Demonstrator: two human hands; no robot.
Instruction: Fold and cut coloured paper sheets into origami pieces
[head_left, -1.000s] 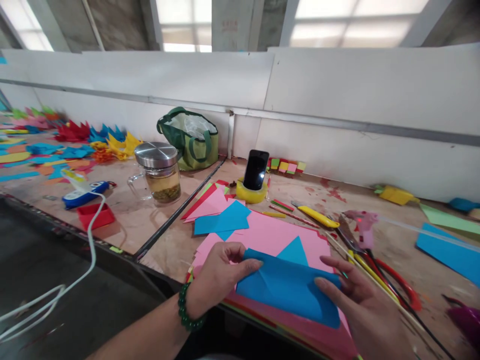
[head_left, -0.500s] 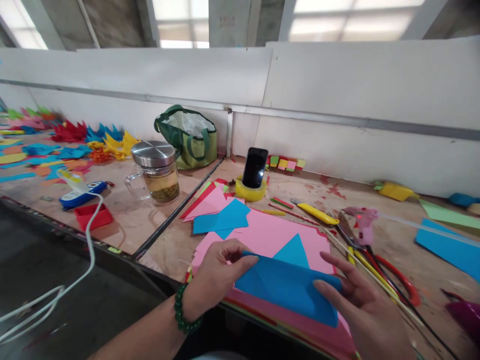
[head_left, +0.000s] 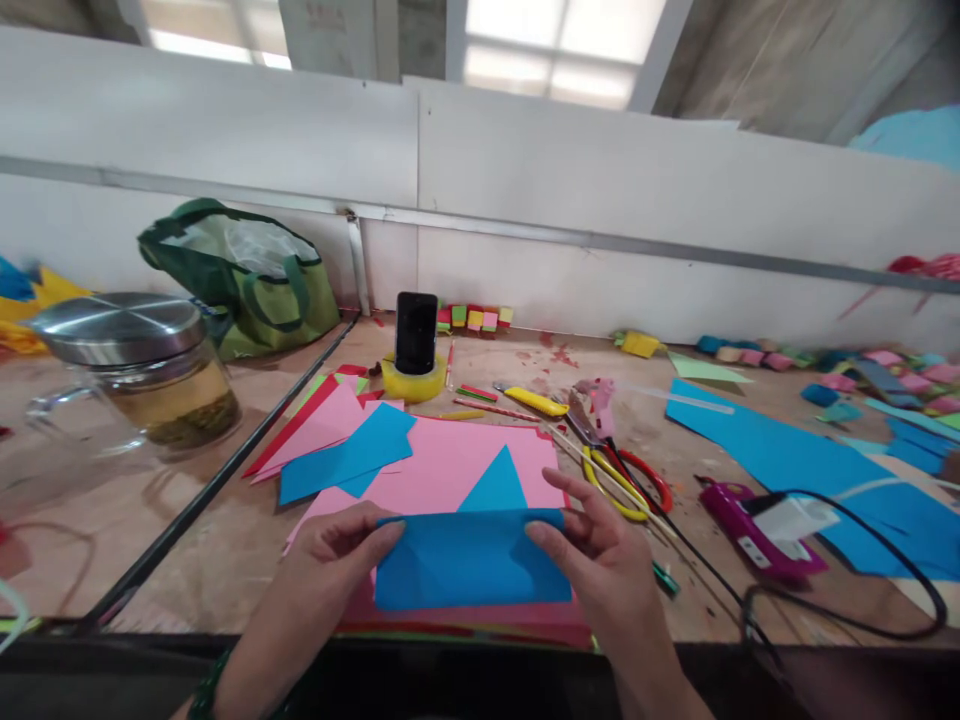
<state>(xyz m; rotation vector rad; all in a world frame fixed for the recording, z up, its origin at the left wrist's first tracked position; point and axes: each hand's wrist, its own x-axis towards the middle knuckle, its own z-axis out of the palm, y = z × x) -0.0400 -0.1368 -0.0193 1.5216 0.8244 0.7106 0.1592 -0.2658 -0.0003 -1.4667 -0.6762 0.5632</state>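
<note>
A blue paper strip [head_left: 472, 562] is held level above the pink sheets [head_left: 442, 445] at the table's front edge. My left hand [head_left: 337, 560] pinches its upper left corner between thumb and fingers. At the upper right corner, my right hand [head_left: 600, 550] grips it between the thumb and fingers, with the index finger raised. Behind the strip a blue paper triangle [head_left: 495, 485] lies on the pink sheets. More blue paper pieces [head_left: 345, 455] rest on the stack's left side, partly over pink and red sheets.
Left stand a glass tea mug [head_left: 169, 395] and a green bag [head_left: 277, 300]. A phone [head_left: 415, 332] leans in a yellow tape roll [head_left: 412, 380]. Rightward lie a yellow cutter [head_left: 535, 401], scissors [head_left: 616, 482], a pink glue gun [head_left: 601, 405], a purple power strip [head_left: 757, 530] and blue sheets [head_left: 795, 450].
The view has swung to the right, showing more of the right side. The blue strip, slanted before, is now level and facing the camera, with both hands still on it.
</note>
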